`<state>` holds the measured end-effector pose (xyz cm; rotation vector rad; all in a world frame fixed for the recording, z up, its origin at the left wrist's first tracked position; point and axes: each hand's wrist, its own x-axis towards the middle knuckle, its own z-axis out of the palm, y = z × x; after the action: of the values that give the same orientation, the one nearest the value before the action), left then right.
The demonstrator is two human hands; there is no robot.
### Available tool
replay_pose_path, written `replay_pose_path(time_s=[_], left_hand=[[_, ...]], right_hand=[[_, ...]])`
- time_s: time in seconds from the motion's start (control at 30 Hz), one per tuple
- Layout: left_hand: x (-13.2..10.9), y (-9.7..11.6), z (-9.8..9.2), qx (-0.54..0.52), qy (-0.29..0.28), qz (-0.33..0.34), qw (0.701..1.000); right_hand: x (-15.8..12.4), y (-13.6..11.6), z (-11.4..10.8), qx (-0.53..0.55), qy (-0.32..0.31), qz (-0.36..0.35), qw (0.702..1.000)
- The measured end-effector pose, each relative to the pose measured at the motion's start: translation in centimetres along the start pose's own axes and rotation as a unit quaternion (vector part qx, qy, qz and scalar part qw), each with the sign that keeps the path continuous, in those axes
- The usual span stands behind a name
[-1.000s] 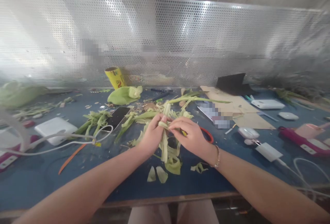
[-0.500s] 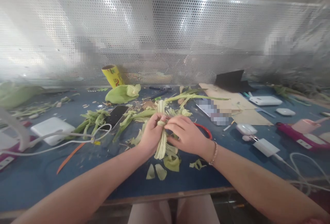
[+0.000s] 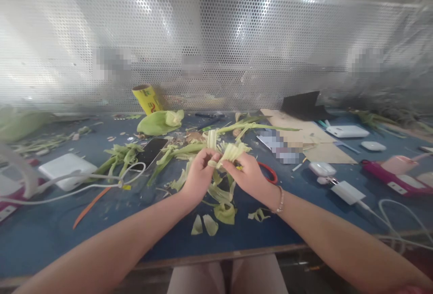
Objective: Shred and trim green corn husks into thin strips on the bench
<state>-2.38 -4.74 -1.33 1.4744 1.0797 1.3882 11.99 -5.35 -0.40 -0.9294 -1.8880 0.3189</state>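
— What do the two hands hold?

— The left hand (image 3: 199, 177) and the right hand (image 3: 249, 177) meet over the middle of the blue table (image 3: 40, 240). Both are closed on the same leaf strips (image 3: 231, 151). In each hand the thumb and the fingers pinch the pale green bundle, and the two hands are almost touching.

— Where exactly are the strips?

— Between the hands, lifted off the table. The upper ends spread out toward the far side, and the lower ends hang down between the wrists.

— And what lies around them?

— Some cut scraps (image 3: 203, 225) lie near the front edge. The red scissors (image 3: 271, 175) are just right of the right hand, partly hidden by it. A dark phone (image 3: 153, 149) lies to the left, a little farther away. A yellow roll (image 3: 147, 99) stands at the far side, against the perforated screen (image 3: 304, 50).
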Motion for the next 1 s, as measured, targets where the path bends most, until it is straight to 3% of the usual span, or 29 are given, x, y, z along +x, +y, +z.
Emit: replay_pose_path(time_s=[0.1,0.17,0.33,0.57,0.77,0.9,1.0], left_hand=[[0.0,0.0,0.0,0.026,0.005,0.012,1.000],[0.0,0.1,0.0,0.031,0.004,0.011,0.999],[0.1,0.1,-0.1,0.033,-0.011,0.000,0.999],[0.1,0.1,-0.1,-0.025,-0.050,-0.025,0.998],[0.1,0.0,0.1,-0.076,-0.033,-0.073,0.994],[0.4,-0.5,-0.1,-0.084,-0.020,-0.089,0.992],[0.5,-0.4,-0.2,-0.100,-0.028,-0.086,0.991]], right_hand=[[0.3,0.0,0.1,0.075,0.008,0.121,0.990],[0.5,0.0,0.0,0.087,0.012,0.144,0.986],[1.1,0.6,-0.3,0.061,0.025,0.120,0.991],[1.2,0.8,-0.8,0.154,-0.062,0.163,0.973],[1.4,0.5,-2.1,0.099,-0.084,0.147,0.980],[1.5,0.8,-2.7,0.154,-0.086,0.174,0.969],[1.5,0.8,-3.0,0.196,-0.088,0.132,0.968]])
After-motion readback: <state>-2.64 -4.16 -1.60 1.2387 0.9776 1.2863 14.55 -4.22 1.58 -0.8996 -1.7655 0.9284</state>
